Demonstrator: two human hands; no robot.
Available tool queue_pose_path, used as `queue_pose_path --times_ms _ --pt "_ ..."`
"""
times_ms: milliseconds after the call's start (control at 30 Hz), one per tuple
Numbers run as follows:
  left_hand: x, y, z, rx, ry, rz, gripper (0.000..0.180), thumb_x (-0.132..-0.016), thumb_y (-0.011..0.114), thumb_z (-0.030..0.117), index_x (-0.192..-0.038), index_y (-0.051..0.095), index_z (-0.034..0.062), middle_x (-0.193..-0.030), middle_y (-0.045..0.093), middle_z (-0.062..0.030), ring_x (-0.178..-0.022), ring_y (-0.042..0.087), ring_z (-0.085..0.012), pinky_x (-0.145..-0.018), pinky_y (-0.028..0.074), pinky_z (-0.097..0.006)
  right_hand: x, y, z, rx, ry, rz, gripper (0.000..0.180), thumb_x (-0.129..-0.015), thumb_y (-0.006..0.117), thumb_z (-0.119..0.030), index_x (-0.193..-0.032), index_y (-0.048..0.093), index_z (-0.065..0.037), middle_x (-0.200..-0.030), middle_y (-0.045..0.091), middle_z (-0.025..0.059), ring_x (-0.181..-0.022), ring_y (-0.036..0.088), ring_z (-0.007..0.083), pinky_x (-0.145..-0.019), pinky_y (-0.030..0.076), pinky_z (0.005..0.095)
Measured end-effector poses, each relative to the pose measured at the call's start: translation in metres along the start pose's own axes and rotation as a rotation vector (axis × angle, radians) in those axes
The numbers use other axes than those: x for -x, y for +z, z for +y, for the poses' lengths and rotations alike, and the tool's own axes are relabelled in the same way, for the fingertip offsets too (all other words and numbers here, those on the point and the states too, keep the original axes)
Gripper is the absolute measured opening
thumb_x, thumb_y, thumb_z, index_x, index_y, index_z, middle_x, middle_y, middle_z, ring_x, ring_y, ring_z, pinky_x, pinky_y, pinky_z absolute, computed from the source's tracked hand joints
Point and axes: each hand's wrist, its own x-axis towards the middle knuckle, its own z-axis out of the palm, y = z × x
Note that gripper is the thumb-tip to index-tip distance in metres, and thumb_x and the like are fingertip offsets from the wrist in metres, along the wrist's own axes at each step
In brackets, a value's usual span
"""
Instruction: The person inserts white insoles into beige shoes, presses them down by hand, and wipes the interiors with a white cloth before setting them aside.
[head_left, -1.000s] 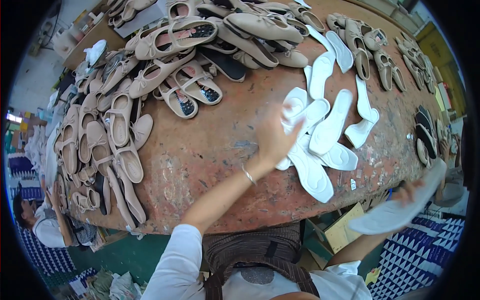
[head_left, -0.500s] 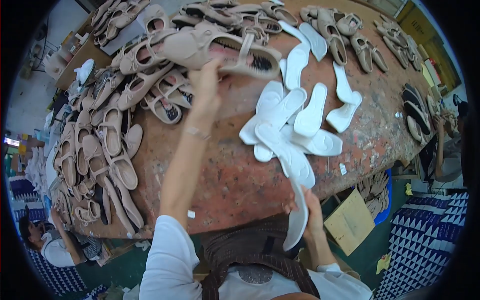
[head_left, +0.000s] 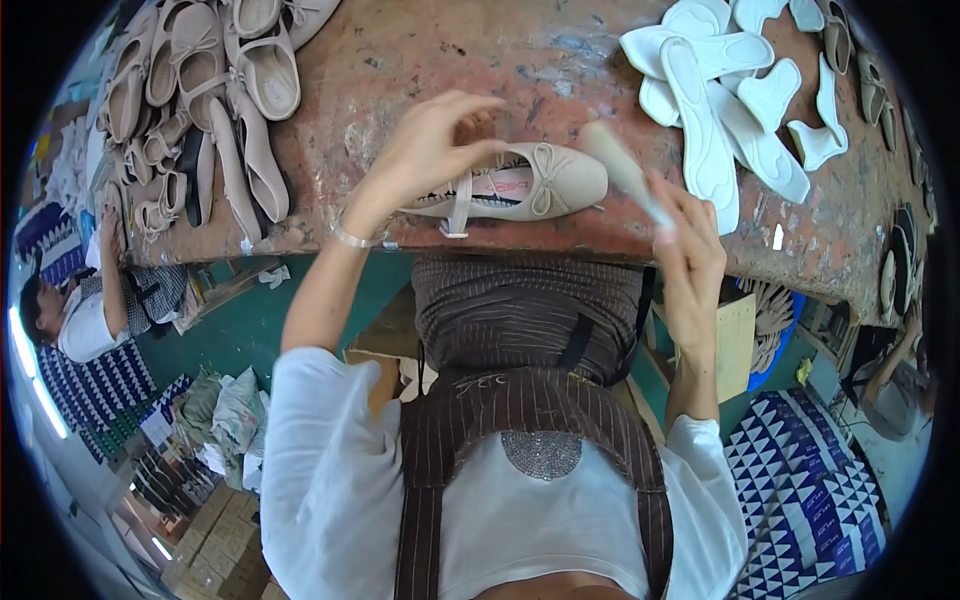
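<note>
A beige ballet-style shoe (head_left: 572, 183) with a bow and a strap lies on the table in front of me, its toe to the right. My left hand (head_left: 432, 140) is over its heel end, thumb and fingers apart, the thumb close to the shoe opening. Whether it touches the shoe I cannot tell. Just right of the toe, my right hand (head_left: 692, 245) grips a pale insole (head_left: 622, 165), blurred by motion and tilted up. White insoles (head_left: 690, 130) lie in a loose pile farther right on the table.
Many beige shoes (head_left: 200, 60) crowd the table's left side, and more shoes (head_left: 872, 85) line the far right. The worn table (head_left: 400, 50) ends just before my body. Co-workers sit at left (head_left: 85, 310) and right. A blue bin (head_left: 785, 340) and a board (head_left: 735, 345) stand below the edge.
The beige shoe came down from the far shoe pile to the near table edge, and my left hand's fingers have spread. My right hand rose with the insole toward the shoe's toe. My view tilted down.
</note>
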Motion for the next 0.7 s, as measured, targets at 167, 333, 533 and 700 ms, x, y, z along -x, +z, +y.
queue_pose_path --times_ms 167,333,533,700 --pt "0.080 0.005 -0.006 -0.343 -0.267 0.544 0.044 -0.082 0.077 0.025 -0.120 0.067 0.0054 -0.092 0.063 -0.0131 -0.081 0.063 -0.0279 -0.077 0.052 -0.037 -0.019 0.039 -0.001 0.398 -0.364 -0.138 0.032 -0.068 0.067 0.001 -0.099 0.076 -0.006 -0.114 0.067 0.0092 -0.103 0.058 0.0283 -0.091 0.043 0.0411" --pt "0.115 0.029 -0.030 -0.116 -0.307 0.508 0.060 -0.073 0.086 0.024 -0.125 0.065 0.0016 -0.095 0.058 -0.0130 -0.081 0.063 -0.0240 -0.067 0.052 -0.034 -0.042 0.098 0.001 0.293 -0.487 -0.255 0.026 -0.069 0.066 -0.001 -0.093 0.076 -0.005 -0.110 0.069 0.0064 -0.101 0.061 0.0238 -0.091 0.045 0.0384" --pt "0.123 0.042 -0.024 0.262 -0.447 0.535 0.072 -0.063 0.093 0.018 -0.124 0.061 -0.0022 -0.105 0.053 -0.0088 -0.083 0.063 -0.0176 -0.066 0.059 -0.028 -0.055 0.137 -0.001 0.066 -0.470 -0.336 0.020 -0.070 0.064 0.003 -0.088 0.073 0.000 -0.097 0.069 0.0121 -0.096 0.064 0.0304 -0.089 0.049 0.0433" --pt "0.126 0.046 -0.033 0.270 -0.428 0.570 0.062 -0.067 0.091 0.016 -0.120 0.063 -0.0013 -0.102 0.054 -0.0076 -0.080 0.062 -0.0141 -0.063 0.057 -0.026 -0.060 0.148 -0.009 0.089 -0.379 -0.524 0.025 -0.073 0.064 0.006 -0.095 0.075 -0.001 -0.105 0.071 0.0132 -0.101 0.065 0.0309 -0.088 0.051 0.0405"
